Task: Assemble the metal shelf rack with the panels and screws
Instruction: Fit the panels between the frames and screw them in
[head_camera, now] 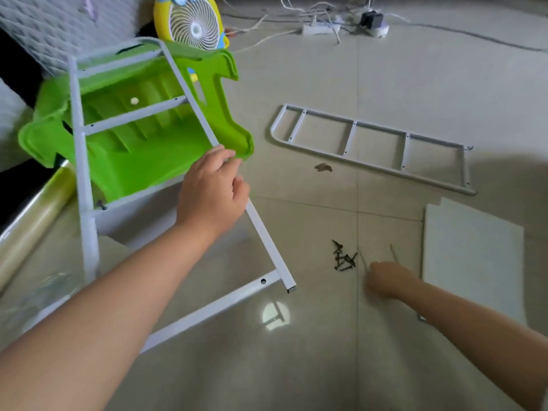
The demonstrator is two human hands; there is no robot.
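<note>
I see the left hand [212,192] wrapped round the right-hand tube of a white metal side frame [85,173], its grip closed on that tube about halfway along. The frame stands tilted over a green plastic stool [142,164] that lies on its side on the tiled floor [326,366]. The frame's lower corner, with a small foot, is down near the floor.

The right hand [385,278] reaches low over the floor, just beside a small heap of dark screws [344,259]. It is blurred, and I cannot tell whether its grip is open or closed. A thin strand shows next to it.

A second white side frame [385,171] lies flat on the floor, well apart from the first and beyond the screws. White panels [471,259] lie stacked flat just to the right of the right hand.

A roll of clear film [35,215] lies left of the held frame. Farther back stand a yellow fan [192,25] and a power strip [320,28] with tangled cables.
</note>
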